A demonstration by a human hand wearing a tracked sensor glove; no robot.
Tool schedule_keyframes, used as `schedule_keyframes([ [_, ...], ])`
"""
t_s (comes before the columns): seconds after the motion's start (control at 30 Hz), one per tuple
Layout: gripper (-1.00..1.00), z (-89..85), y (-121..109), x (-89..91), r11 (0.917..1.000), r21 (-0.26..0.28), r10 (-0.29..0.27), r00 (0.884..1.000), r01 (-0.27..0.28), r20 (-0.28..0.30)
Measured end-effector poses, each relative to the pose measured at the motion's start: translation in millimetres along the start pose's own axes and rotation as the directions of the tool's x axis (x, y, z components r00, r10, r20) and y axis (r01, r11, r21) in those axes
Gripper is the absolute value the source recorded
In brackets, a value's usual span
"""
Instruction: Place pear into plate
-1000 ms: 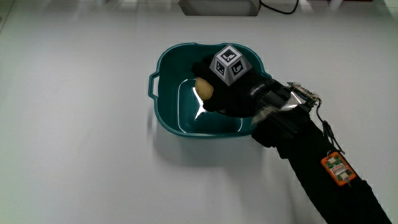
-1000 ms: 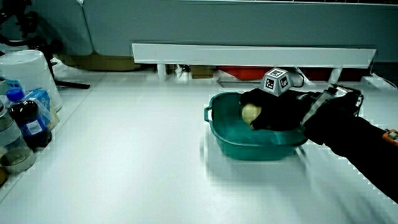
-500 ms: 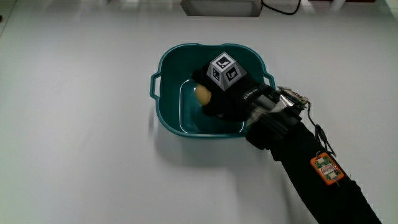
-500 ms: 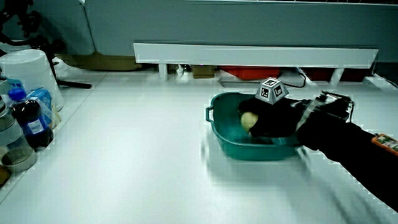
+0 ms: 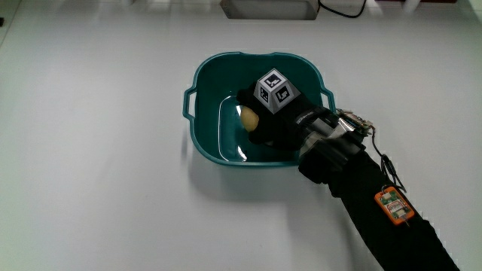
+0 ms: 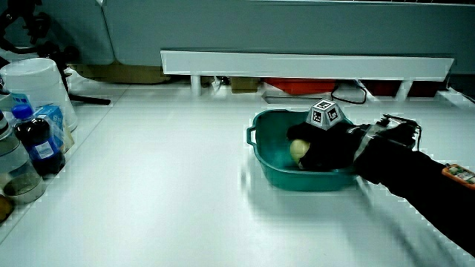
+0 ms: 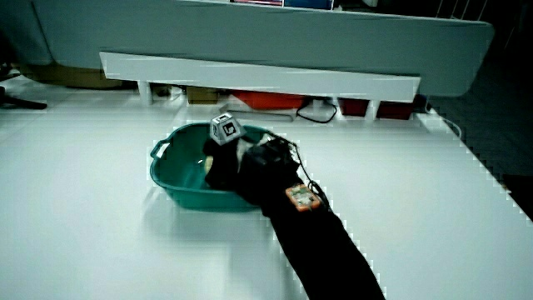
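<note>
A deep teal plate (image 5: 202, 132) with small handles sits on the white table; both side views show it too (image 6: 269, 170) (image 7: 176, 188). The hand (image 5: 271, 120), black-gloved with a patterned cube on its back, reaches down inside the plate. Its fingers are curled around a pale yellow pear (image 5: 249, 118), which is low in the plate, close to its floor. The pear (image 6: 298, 150) peeks out from the fingers in a side view. In a side view the hand (image 7: 223, 157) and forearm hide the pear.
Bottles (image 6: 33, 141) and a white container (image 6: 33, 89) stand at the table's edge in a side view. A low white partition (image 6: 304, 65) with cables under it runs along the table. A white box (image 5: 267, 8) lies farther from the person than the plate.
The hand with the pear has sunk lower into the plate. The plate has stayed in place.
</note>
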Motion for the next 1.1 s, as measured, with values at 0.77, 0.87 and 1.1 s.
schedule_keyframes([
  [0.77,0.0,-19.9,4.7,4.3,0.9991,-0.038,-0.021,1.0,0.021,-0.006],
  [0.87,0.0,-22.0,5.5,4.1,0.9983,-0.052,-0.026,1.0,0.025,-0.007],
  [1.1,0.0,-22.7,4.4,4.8,0.9985,-0.045,-0.032,0.999,0.031,-0.009],
])
